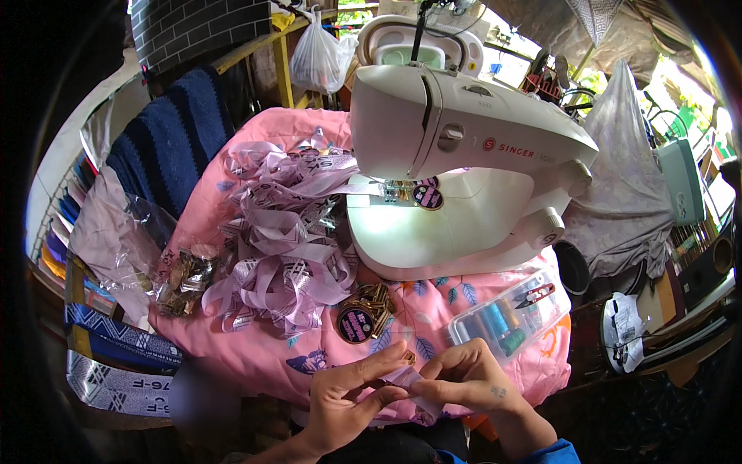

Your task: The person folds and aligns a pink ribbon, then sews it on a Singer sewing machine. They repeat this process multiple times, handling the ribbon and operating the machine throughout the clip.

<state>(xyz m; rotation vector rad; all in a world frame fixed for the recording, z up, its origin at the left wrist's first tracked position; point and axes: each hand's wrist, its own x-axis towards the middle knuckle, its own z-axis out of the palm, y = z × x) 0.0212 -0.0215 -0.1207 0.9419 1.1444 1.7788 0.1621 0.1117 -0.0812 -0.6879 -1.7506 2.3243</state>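
Observation:
Near the front edge of the table, my left hand and my right hand pinch a short stretch of lilac ribbon between thumbs and fingers. A small brass-coloured metal piece shows just above the ribbon, partly hidden by my fingers. Beyond my hands lie a heap of brass-coloured metal clips and a round black badge with pink lettering. A large tangle of printed lilac ribbon covers the table's left side. Its strip runs to the white sewing machine, where another round badge rests by the presser foot.
A clear plastic box with thread spools stands at right, red-handled thread snips on its lid. A bag of metal clips lies at left on the pink tablecloth. A chair with a blue striped towel stands behind.

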